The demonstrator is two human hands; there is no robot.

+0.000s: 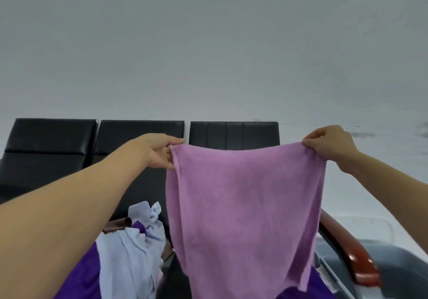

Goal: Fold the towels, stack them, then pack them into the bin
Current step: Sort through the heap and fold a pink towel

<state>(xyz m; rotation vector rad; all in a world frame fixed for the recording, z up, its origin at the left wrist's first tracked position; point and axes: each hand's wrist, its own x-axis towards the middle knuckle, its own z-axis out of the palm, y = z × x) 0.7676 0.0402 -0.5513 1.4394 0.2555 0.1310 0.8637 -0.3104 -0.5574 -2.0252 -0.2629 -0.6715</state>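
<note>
Head view: early stage, I'd judge. The left hand (159,151) and right hand (328,142) each pinch a top corner of the pink towel (243,206), which hangs spread in the air, unfolded. A pale blue towel (134,247) and a purple towel (85,273) lie crumpled below it, with no stack or bin clearly visible. The surface is a row of black padded seats (53,150) with a red-brown armrest (342,247) at right and a plain grey wall (208,44) behind.

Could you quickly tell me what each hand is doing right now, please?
Left hand: pinches the top left corner of the pink towel.
Right hand: grips the towel's top right corner.
</note>
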